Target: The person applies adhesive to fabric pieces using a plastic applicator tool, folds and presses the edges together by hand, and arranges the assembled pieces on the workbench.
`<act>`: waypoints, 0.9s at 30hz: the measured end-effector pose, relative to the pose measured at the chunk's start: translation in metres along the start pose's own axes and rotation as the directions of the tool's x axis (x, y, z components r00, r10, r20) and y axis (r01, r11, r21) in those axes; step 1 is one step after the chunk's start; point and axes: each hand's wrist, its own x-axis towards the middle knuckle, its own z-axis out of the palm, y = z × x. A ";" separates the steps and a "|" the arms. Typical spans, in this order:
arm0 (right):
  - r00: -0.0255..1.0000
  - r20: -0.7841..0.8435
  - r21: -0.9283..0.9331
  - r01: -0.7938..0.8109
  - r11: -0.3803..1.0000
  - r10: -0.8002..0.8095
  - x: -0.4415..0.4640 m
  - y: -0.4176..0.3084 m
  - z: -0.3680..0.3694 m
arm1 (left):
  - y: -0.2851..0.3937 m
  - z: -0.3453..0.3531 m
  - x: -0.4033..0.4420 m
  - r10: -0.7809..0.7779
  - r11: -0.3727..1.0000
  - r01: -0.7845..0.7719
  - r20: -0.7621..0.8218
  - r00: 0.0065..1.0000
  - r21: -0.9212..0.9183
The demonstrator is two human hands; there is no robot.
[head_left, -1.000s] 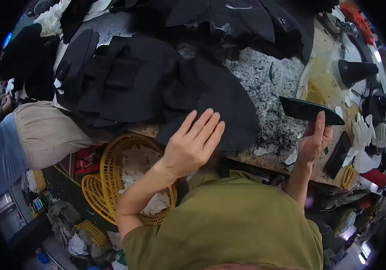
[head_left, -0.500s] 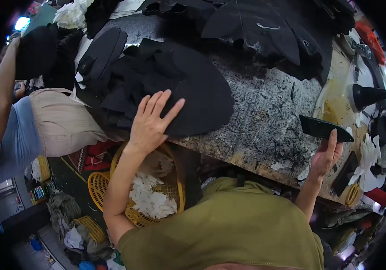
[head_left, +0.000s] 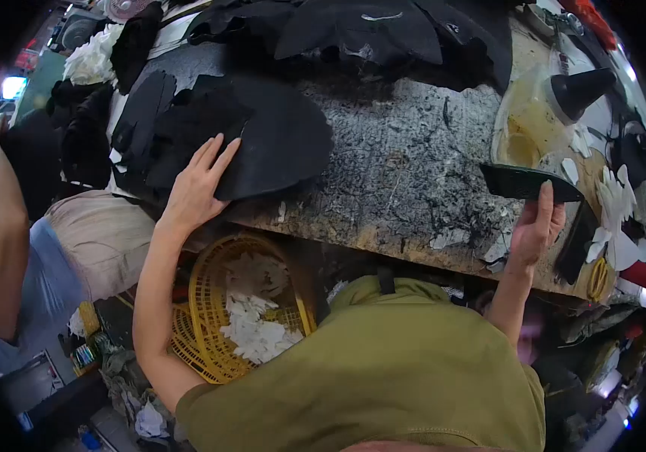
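Observation:
Dark, rounded sheets (head_left: 278, 143) lie piled on the left part of the stained worktable (head_left: 391, 166). My left hand (head_left: 199, 184) rests on the pile's near edge, fingers spread and holding nothing. At the right, my right hand (head_left: 538, 230) grips a flat, dark green-black plate (head_left: 530, 183) between thumb and fingers, just above the table. Behind that plate stands a translucent container (head_left: 523, 128) of yellowish liquid with a black cone-shaped top (head_left: 583, 92).
More black sheets (head_left: 361, 38) cover the table's far side. White gloves (head_left: 615, 203) and a yellow band (head_left: 598, 280) are at the right. Below the table edge, a yellow basket (head_left: 201, 301) holds white scraps. A co-worker's arm (head_left: 3, 218) is at far left.
My left hand has moved left along with the top dark sheets, uncovering more of the table's middle. My right hand still holds the plate. The co-worker's arm has come into view at the left.

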 end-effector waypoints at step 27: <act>0.995 -0.101 -0.096 -0.037 0.995 0.027 -0.018 0.012 0.014 | -0.012 -0.006 -0.003 0.062 0.996 -0.073 0.185 0.981 0.053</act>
